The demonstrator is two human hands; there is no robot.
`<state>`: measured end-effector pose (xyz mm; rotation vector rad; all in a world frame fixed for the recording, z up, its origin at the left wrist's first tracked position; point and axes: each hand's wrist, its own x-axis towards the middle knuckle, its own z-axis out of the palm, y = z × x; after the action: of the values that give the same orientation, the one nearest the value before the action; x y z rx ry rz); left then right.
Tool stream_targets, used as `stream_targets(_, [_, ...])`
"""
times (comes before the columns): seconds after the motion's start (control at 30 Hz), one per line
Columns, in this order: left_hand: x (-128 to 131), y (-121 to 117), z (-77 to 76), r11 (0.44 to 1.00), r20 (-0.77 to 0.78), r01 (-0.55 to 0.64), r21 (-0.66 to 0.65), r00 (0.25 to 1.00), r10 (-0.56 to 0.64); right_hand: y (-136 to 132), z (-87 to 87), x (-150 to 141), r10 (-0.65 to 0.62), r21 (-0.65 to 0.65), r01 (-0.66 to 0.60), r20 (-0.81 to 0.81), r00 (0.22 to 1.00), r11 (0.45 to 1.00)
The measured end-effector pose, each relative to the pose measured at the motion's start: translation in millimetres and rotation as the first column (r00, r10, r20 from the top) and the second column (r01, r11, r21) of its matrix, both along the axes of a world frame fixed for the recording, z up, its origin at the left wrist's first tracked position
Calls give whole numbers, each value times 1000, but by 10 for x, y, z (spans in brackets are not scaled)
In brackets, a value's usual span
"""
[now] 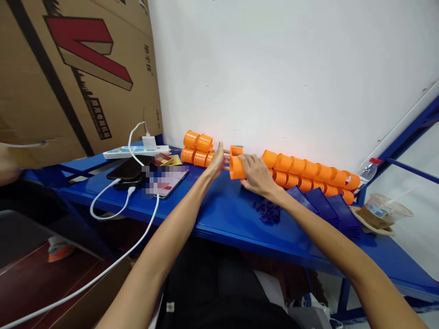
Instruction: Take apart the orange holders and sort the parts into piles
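Observation:
My right hand is closed around an orange plastic cup lying on its side. My left hand is beside it, fingers stretched out and thumb up, against the end of a short two-layer stack of orange cups. Another orange cup shows between the hands, close to the wall; my left fingertips partly overlap this area, so I cannot tell whether they touch it. To the right, a long two-layer row of orange cups lies along the wall, partly hidden by my right hand.
Small dark blue pieces and fanned dark blue sheets lie near my right forearm. Rightmost are a drink cup and a bottle. Leftward are a phone, white cables, a power strip and a large carton.

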<state>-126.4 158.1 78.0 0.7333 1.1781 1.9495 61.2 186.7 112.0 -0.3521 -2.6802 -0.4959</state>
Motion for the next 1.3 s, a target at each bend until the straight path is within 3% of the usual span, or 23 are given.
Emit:
stream_targets(0.07, [-26, -49, 19, 971, -224, -228, -72, 952, 207, 150, 111, -99, -61, -95, 48, -139, 988, 994])
stream_targets(0.13, [-15, -99, 25, 905, -592, -420, -69, 747, 302, 310, 223, -237, -112, -204, 64, -238, 965, 977])
stream_targets(0.2, [37, -146, 22, 899, -878, -433, -61, 452, 158, 439, 312, -401, -163, -316, 79, -247, 955, 945])
stream_targets(0.27, [112, -191, 14, 912, -978, -379, -155, 191, -87, 517, 370, -569, -205, -392, 118, -186, 961, 912])
stream_targets(0.3, [149, -211, 9, 904, -976, -369, -218, 98, -195, 541, 389, -649, -216, -408, 138, -151, 965, 902])
stream_targets(0.37, [211, -238, -8, 870, -939, -378, -316, -8, -344, 573, 408, -793, -234, -413, 176, -94, 968, 894])
stream_targets(0.53, [312, -224, -87, 813, -860, -369, -450, -66, -506, 662, 345, -1033, -262, -388, 266, 64, 963, 882])
stream_targets(0.67, [376, -203, -133, 775, -808, -367, -514, -97, -581, 708, 127, -1141, -198, -348, 288, 272, 942, 892])
stream_targets(0.83, [430, -222, -132, 769, -793, -371, -521, -122, -597, 701, -115, -1244, -181, -316, 283, 316, 931, 906])
stream_targets(1.3, [435, -207, -153, 778, -801, -378, -501, -138, -583, 597, -113, -1332, -169, -310, 300, 388, 906, 902])
